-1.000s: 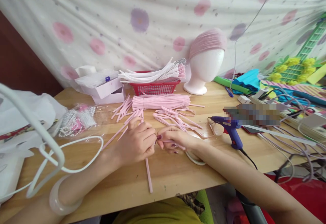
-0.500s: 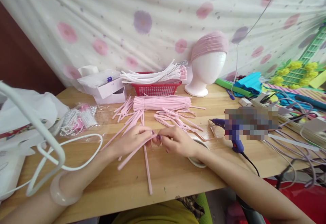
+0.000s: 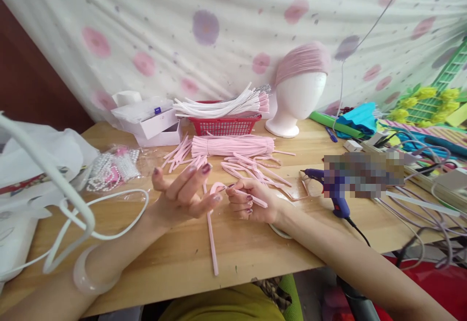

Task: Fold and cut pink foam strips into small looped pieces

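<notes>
the right grip (image 3: 263,192) hides part of the pink strip (image 3: 258,201) (where pinched).

Held pipe cleaner (image 3: 258,201) is pale pink. Bundle (image 3: 233,146): same pink. Counter (image 3: 255,250): light tan wood grain. Basket (image 3: 226,127) is red; stems (image 3: 219,110) in it mostly white, some pink. Foam head (image 3: 302,95): white; its wrap (image 3: 304,62), dusty pink. Glue gun (image 3: 341,207): blue-violet, red trigger (image 3: 326,192). Curtain (image 3: 233,24): white, pink and purple flower print. Bangle (image 3: 84,272): milky white.
</notes>
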The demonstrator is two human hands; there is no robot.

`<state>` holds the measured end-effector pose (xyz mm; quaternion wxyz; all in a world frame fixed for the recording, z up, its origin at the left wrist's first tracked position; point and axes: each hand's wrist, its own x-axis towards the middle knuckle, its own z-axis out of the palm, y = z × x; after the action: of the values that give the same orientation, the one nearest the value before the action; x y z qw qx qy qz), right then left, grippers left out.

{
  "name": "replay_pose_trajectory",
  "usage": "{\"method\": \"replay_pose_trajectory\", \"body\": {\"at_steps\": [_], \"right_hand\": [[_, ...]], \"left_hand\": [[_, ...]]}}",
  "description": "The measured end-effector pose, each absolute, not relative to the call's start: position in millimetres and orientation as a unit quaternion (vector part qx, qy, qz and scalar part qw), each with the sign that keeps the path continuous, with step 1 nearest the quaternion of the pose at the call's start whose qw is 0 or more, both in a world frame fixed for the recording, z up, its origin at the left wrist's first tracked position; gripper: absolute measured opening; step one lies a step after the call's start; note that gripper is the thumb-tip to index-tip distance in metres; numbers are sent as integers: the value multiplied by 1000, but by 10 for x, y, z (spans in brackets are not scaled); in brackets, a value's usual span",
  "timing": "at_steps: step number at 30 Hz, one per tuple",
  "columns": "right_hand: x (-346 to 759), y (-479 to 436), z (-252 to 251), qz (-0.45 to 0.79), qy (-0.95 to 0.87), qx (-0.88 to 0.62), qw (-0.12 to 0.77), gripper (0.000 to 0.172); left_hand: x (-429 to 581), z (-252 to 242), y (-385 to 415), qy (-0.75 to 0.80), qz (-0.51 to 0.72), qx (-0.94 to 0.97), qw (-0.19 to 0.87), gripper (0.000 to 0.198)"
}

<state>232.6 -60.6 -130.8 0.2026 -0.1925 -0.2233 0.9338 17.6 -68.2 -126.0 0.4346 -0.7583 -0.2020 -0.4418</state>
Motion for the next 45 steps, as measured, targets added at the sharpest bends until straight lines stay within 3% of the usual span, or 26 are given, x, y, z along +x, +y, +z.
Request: {"method": "replay_pose_trajectory", "body": {"at_steps": [3,6,10,18,23,27,31,35,39,45], "right_hand": [[2322,-599,-1325,948,-165,-175,209,22],[2311,-607,-1318,959,-141,-153,194,23],[2303,-634,-1291,967,-132,-137,168,28],[2285,-677,-1327,970,-195,-120,84,29],[2265,-682,-1340,942,-290,-119,120,22],[2317,-636,-1284,819,-499,-191,209,21],[2409,-599,-1189,561,-755,-275,197,20],[2429,-637,-1143,228,-918,-262,188,18],[2394,-683,-1154,37,-961,-225,154,23],[2361,-717,-1134,-137,-959,-188,160,29]], "left_hand": [[159,-1294,-676,-233,-438,-745,445,31],[197,-1253,-703,-198,-358,-788,461,19],[258,-1213,-730,-192,-308,-837,409,22],[198,-1201,-682,-127,-367,-852,351,23],[202,-1239,-686,-142,-327,-876,324,20],[239,-1228,-706,-176,-292,-897,281,23],[283,-1210,-723,-206,-258,-913,240,21],[325,-1131,-753,-251,-224,-935,117,22],[343,-1011,-772,-324,-214,-919,-64,28],[327,-1058,-650,-367,-194,-729,-545,22]]}}
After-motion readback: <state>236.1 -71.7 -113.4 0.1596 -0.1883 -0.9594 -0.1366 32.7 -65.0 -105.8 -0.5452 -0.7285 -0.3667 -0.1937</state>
